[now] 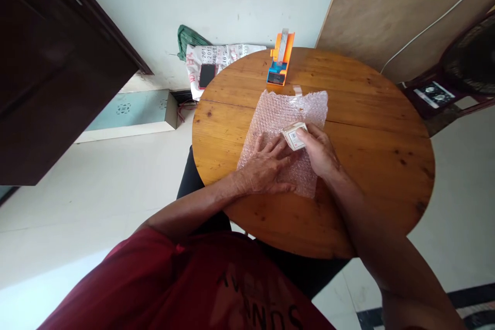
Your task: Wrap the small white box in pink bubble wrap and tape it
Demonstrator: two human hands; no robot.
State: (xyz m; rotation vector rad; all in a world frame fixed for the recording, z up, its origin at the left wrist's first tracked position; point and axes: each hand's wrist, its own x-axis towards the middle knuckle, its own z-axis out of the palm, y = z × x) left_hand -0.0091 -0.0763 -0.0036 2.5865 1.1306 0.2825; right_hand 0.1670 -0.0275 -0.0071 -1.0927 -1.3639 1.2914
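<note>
A sheet of bubble wrap (270, 113) lies flat on the round wooden table (371, 129). My left hand (266, 167) rests on it, palm down with the fingers spread. In my right hand (319, 152) is a small pale box (294, 136) with a printed label, gripped between thumb and fingers. The box is just above or on the wrap, close to my left fingertips; whether it touches the sheet I cannot tell. A short strip of clear tape (297, 91) shows at the sheet's far edge.
An orange tape dispenser (282, 56) stands at the table's far edge. Beyond the table's left edge, a dark phone-like object (207, 76) lies on a printed white bag (216, 56), beside a green bag (189, 38). A fan (469, 56) is at the right.
</note>
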